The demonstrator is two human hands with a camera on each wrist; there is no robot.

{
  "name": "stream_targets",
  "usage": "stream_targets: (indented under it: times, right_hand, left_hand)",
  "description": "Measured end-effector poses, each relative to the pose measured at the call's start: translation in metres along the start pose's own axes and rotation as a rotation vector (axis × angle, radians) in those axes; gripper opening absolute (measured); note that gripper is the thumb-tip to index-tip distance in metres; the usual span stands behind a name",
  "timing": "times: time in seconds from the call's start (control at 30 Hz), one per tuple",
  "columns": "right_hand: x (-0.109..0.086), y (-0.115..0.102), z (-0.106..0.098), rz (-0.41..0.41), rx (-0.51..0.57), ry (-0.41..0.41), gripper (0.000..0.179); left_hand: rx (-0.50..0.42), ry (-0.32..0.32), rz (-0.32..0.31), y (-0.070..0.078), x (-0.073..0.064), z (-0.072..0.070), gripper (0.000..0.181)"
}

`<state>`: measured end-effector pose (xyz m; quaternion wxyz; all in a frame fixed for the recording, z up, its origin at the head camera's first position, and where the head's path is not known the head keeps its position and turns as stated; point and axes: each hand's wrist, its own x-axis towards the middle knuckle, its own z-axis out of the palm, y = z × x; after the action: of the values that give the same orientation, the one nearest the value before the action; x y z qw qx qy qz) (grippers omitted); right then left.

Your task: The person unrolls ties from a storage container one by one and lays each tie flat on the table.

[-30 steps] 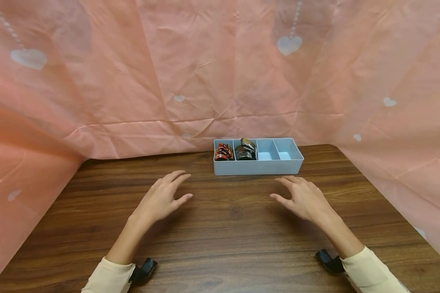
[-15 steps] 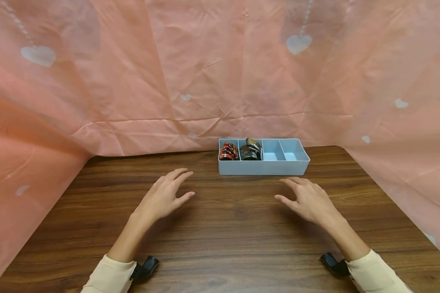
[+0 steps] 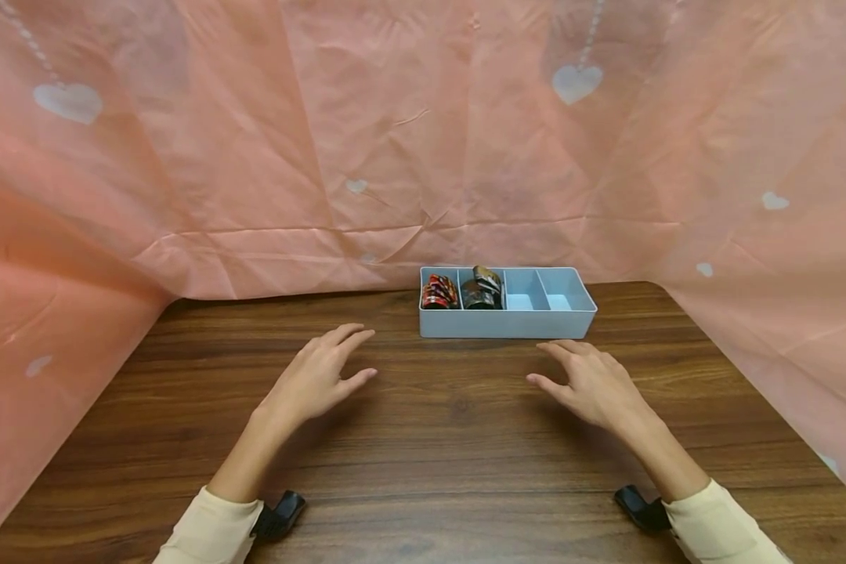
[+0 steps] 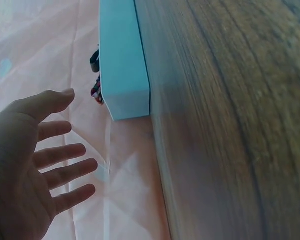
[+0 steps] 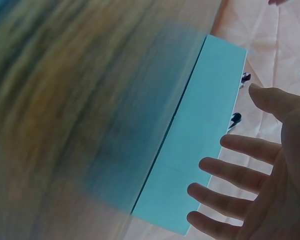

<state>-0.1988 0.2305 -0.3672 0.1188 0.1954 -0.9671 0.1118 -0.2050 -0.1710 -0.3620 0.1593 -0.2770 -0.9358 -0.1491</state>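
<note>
A pale blue divided box (image 3: pixel 497 323) stands at the back of the wooden table, right of centre in the head view. Its leftmost compartment holds several red and black patterned pieces (image 3: pixel 439 291); the compartment beside it holds dark pieces with a gold-brown one (image 3: pixel 485 290) on top. Their exact kind is too small to tell. My left hand (image 3: pixel 317 374) hovers over the table to the left of the box, fingers spread and relaxed. In front of the box's right end is my right hand (image 3: pixel 588 384), also relaxed. Neither hand holds or touches anything.
The wooden table (image 3: pixel 437 446) is bounded at the back and both sides by a pink curtain (image 3: pixel 388 157) with pale hearts. The box's two right compartments show only their bare floors. Black wrist mounts (image 3: pixel 280 515) sit by both cream sleeves (image 3: pixel 211 525).
The head view has shifted slightly, so the box and curtain appear a little further right than a second ago. Both hands keep nearly the same pose, and the box's contents look unchanged.
</note>
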Motion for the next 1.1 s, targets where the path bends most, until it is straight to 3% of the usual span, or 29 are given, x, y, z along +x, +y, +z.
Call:
stream_targets:
  times: [0.3, 0.7, 1.1]
  right_hand:
    - [0.001, 0.004, 0.0, -0.037, 0.024, -0.01, 0.056]
    - [0.001, 0.011, 0.003, -0.173, 0.014, -0.001, 0.053]
    - [0.004, 0.007, 0.004, -0.17, 0.017, -0.025, 0.053]
  left_hand:
    - [-0.007, 0.0, 0.022, 0.002, 0.012, 0.008, 0.057]
    - [-0.004, 0.006, 0.069, 0.008, 0.033, 0.018, 0.055]
    - [-0.024, -0.018, 0.087, 0.01, 0.05, 0.023, 0.055]
